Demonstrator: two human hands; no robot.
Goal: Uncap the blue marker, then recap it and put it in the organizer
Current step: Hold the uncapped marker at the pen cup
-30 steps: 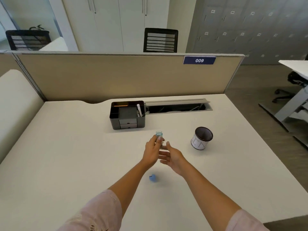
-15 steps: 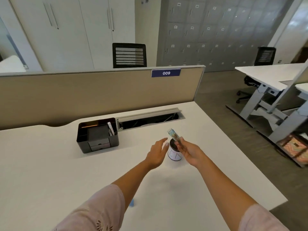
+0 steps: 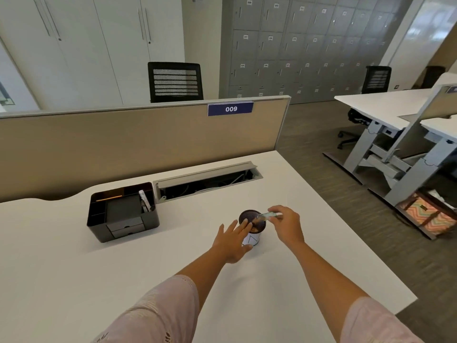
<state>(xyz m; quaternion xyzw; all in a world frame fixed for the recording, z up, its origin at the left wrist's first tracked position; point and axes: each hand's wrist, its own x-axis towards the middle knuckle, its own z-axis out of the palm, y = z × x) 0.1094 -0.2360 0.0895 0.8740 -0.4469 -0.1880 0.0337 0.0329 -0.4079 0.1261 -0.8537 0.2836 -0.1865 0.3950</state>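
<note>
Marker (image 3: 268,215): pinched in right hand (image 3: 288,225), tip over cup (image 3: 252,227); left hand (image 3: 232,240) spread, empty, steadying cup. Risks, judged: tip catches rim, cup tips; cap out of view, marker possibly stowed uncapped.

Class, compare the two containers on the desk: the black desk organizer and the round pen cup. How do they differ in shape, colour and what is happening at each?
The black desk organizer is boxy with compartments and small drawers; the pen cup is a plain cylinder. The organizer is black all over; the cup has a white wall and dark inside. The organizer stands untouched near the divider; the left hand rests against the cup while the right hand tilts a marker over its mouth. Both stand upright and open-topped.
</note>
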